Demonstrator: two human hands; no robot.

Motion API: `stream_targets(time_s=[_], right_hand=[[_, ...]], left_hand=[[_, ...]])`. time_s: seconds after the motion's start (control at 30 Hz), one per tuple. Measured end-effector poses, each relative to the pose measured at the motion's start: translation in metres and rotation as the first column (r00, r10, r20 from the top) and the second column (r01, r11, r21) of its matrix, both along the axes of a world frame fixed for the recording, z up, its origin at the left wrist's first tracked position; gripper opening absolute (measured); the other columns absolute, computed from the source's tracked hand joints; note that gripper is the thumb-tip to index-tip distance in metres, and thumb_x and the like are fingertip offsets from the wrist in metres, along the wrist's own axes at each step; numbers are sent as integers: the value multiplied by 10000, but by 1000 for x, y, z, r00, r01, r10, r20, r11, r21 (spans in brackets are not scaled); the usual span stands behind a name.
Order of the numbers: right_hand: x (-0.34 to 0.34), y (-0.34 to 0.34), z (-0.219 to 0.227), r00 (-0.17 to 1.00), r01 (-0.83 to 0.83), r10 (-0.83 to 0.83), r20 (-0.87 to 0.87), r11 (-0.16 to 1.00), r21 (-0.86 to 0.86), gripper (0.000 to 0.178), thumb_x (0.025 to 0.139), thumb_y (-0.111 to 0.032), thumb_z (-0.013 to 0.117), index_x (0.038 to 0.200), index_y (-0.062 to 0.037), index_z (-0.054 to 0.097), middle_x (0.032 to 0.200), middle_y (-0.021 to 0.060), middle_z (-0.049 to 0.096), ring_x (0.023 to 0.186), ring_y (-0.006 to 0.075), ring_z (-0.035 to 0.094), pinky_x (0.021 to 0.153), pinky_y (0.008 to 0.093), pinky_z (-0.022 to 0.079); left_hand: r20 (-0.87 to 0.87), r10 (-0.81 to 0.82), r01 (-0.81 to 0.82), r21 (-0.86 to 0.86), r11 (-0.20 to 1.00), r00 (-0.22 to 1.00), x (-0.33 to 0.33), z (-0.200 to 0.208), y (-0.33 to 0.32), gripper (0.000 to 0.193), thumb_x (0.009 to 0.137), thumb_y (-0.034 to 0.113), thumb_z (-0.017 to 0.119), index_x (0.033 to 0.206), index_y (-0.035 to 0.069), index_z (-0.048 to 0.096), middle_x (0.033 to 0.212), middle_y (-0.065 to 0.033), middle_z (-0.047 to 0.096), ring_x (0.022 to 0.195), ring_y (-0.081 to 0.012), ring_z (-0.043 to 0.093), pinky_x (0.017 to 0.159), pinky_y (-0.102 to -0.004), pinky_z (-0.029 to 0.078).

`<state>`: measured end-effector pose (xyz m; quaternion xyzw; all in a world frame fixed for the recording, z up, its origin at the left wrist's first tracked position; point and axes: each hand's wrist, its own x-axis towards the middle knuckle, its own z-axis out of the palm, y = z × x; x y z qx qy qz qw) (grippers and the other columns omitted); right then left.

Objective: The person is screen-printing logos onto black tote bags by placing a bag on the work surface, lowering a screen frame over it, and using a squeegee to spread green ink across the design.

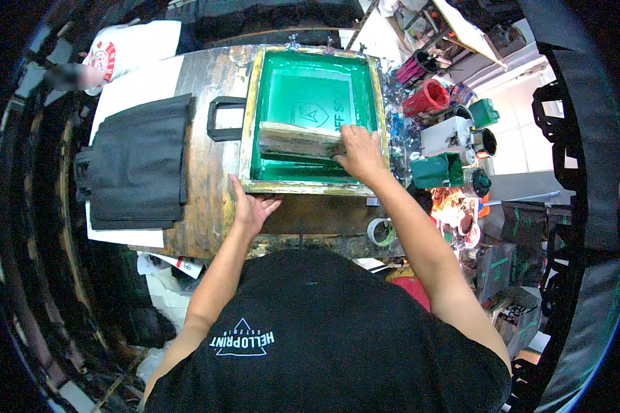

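Squeegee [293, 140], reaching left from the right hand [360, 153] gripping its end, looked stiff, light and likely slick, best held by its upper edge; left hand [252, 212] sat spread, empty, by screen frame [310, 186] corner.

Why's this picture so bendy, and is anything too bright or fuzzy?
Head view: fisheye lens curves straight edges near its rim; glare shines on the green screen; the pale surface at right looks bright; a blurry patch sits beside the white shirt.
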<state>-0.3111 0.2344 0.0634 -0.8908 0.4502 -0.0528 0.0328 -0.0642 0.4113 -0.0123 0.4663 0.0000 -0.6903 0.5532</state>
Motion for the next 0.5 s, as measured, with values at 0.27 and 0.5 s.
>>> stream_targets(time_s=[0.27,0.5], right_hand=[[5,43,-30,999,-3,4,-54,1000,10,606,684,-224,878,1154,-100,516,1082,96,572,1069,292,555,869,473,383],[15,-2,-55,1000,9,-13,-29,988,-155,595,670,-177,857,1157,-111,521,1064,83,560,1053,278,549,894,471,372]], left_hand=[[-17,25,-24,86,996,1000,2,-11,-6,1250,824,964,305,1642,53,58,1643,-310,186,1491,-515,271,1182,-565,341],[-37,-55,55,-4,998,998,7,-17,-2,1252,825,957,326,1648,63,24,1675,-287,116,1507,-534,216,1178,-539,370]])
